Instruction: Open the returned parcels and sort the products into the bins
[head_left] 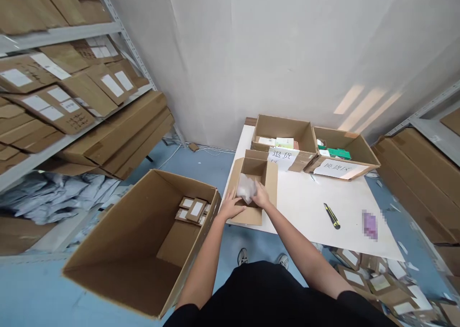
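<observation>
Right grip (pixel 261 197) clamps the white pouch (pixel 246 188) inside the small box (pixel 252 216); left grip (pixel 232 206) spread.

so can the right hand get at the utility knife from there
Probably yes. The utility knife lies alone on the bare white table, on the same side as the right hand, with nothing between them. That hand is busy at the white wrapping in the small cardboard box.

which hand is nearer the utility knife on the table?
Right. The right hand is on the white packet in the small box, left of the utility knife; the left hand rests farther away on that box's left edge.
</observation>
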A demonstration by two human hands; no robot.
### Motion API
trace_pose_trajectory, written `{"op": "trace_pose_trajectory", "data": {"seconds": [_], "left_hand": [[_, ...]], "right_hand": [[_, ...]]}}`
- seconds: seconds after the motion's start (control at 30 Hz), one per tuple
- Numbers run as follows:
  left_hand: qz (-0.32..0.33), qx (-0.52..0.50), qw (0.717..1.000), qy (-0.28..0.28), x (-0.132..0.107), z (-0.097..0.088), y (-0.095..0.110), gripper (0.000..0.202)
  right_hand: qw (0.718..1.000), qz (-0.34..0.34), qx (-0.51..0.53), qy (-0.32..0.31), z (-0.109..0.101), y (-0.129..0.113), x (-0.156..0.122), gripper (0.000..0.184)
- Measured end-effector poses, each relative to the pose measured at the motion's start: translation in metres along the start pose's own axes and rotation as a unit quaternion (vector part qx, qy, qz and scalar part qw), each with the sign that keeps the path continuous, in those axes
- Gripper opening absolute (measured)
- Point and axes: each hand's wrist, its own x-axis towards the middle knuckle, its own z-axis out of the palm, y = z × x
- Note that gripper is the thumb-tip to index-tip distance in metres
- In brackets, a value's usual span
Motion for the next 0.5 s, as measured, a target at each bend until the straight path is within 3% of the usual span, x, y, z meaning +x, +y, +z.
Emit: {"op": "trace_pose_trajectory", "data": {"seconds": [0.17,0.33,0.5], "left_hand": [[0.024,-0.013,1.0,-0.001,-0.01,0.025,0.004,0.093],[0.021,-0.028,0.997,0.066,-0.008,0.04,0.013,0.074],[0.025,-0.028,0.993,0.114,-0.012,0.06,0.015,0.046]], "right_hand": [[0.999,0.03,-0.004,0.031,0.011,0.016,-0.033,0.087],[0.997,0.003,-0.042,0.058,0.003,0.021,-0.073,0.088],[0.994,-0.014,-0.109,0.017,-0.002,0.031,-0.113,0.044]]}}
